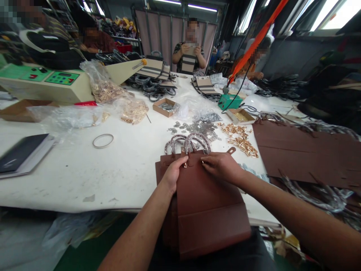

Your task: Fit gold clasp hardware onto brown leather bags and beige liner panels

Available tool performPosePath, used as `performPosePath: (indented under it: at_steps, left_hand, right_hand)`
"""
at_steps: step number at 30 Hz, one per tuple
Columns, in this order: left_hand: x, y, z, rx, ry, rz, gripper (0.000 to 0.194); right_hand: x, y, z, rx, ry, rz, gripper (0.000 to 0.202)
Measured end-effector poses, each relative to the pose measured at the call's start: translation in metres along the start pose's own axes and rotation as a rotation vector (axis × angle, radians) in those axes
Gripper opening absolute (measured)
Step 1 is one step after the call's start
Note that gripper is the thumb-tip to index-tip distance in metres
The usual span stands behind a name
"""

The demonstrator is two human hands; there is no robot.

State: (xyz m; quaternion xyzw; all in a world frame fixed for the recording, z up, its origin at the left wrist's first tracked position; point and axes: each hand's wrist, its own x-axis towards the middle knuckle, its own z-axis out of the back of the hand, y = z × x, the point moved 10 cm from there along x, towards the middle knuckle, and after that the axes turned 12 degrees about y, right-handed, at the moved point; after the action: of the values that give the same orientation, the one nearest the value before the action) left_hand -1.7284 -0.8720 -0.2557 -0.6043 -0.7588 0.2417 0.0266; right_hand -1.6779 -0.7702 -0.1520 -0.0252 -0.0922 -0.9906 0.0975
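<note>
A stack of brown bag panels [211, 199] lies over the table's front edge and my lap, with plastic-wrapped handles [197, 141] at its top. My left hand [173, 174] grips the upper left of the top panel, its thumb beside a small gold metal fitting [185, 164]. Over the panel's upper right, my right hand [221, 165] pinches a small shiny metal piece [202, 161] between thumb and fingers. A brown strap end [231, 150] with a slot sticks out behind that hand.
Loose silver plates [197, 130] and gold fittings [244, 145] lie beyond the stack. More brown panels [304, 150] are at right. A tape ring [103, 141] and dark notebook [24, 154] lie left. A green tool stand [229, 101] and several people are farther back.
</note>
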Motion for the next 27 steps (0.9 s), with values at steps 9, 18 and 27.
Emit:
performPosePath:
  at_steps: [9,18,27]
  left_hand:
    - [0.0004,-0.0013,-0.0010,0.024,-0.008,-0.011,0.036]
    - [0.0009,-0.0017,0.0014,0.027,-0.013,-0.030,0.036]
    - [-0.0009,-0.0010,-0.0023,0.013,-0.011,-0.006,0.038]
  right_hand:
    - [0.0002,-0.0078,-0.0020,0.084,-0.033,-0.010,0.016]
    - [0.0018,-0.0077,-0.0011,0.164,-0.015,-0.027,0.018]
    - [-0.0001,0.0001,-0.0003,0.123,-0.016,0.000,0.016]
